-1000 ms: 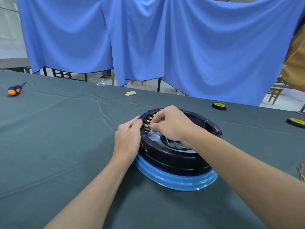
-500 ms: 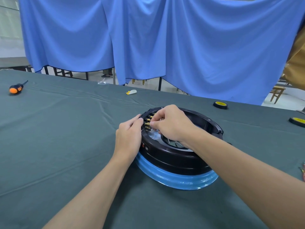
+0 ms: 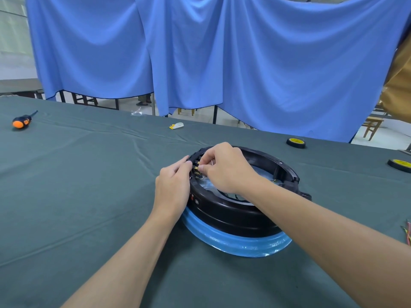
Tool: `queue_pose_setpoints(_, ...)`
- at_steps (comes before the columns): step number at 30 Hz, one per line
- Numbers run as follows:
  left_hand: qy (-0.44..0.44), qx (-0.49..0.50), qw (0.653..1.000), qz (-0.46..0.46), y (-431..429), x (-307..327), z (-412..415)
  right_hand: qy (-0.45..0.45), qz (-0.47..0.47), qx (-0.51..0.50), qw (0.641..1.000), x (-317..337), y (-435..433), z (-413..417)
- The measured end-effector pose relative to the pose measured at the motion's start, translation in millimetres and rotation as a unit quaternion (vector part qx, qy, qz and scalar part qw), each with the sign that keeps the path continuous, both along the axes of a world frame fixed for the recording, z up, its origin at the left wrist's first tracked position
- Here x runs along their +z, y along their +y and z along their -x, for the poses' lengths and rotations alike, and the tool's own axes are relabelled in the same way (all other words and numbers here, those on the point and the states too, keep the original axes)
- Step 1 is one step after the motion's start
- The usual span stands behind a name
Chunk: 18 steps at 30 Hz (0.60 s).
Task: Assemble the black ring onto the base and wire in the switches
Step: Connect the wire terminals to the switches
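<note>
A black ring [image 3: 233,215] sits on a round base wrapped in blue film [image 3: 240,243], in the middle of the table. Brass switch terminals [image 3: 196,168] show on the ring's inner left side. My left hand [image 3: 174,186] rests against the ring's outer left wall, fingers curled over its rim by the switches. My right hand [image 3: 224,168] reaches over the ring and pinches a thin white wire [image 3: 212,162] at the terminals. More wires lie inside the ring, mostly hidden by my right hand.
An orange-and-black screwdriver [image 3: 22,121] lies at the far left. A small white-and-yellow piece [image 3: 176,125] lies near the table's far edge. Two black-and-yellow wheels [image 3: 295,142] [image 3: 399,165] lie at the right. Coloured wires [image 3: 407,232] lie at the right edge. Blue curtains hang behind.
Both hands stay at the switch terminals. My right hand's fingers have shifted slightly at the wire. The view has drifted a little.
</note>
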<state>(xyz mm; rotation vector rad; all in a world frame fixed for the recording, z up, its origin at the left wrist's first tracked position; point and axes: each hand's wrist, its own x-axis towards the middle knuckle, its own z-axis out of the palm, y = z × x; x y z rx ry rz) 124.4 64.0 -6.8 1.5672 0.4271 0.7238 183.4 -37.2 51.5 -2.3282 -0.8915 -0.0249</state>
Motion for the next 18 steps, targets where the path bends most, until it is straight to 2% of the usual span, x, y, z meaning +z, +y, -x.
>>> queue_pose_setpoints(7, -0.012, 0.012, 1.000, -0.014, -2, 0, 2, -0.041, 0.012, 0.024, 0.999, 5, -7, 4)
queue_pose_setpoints(11, -0.023, 0.021, 0.999, -0.012, -1, 0, 4, -0.116, 0.020, 0.024, 0.993, 12, -25, 8)
queue_pose_setpoints(14, -0.024, 0.040, 0.999, -0.024, 2, 1, 1, -0.157, 0.010, -0.020, 0.987, 17, -53, 7)
queue_pose_setpoints(18, -0.041, 0.032, 0.998, -0.030, 2, 7, 2, -0.180, 0.011, -0.156, 0.971, 10, -102, -7)
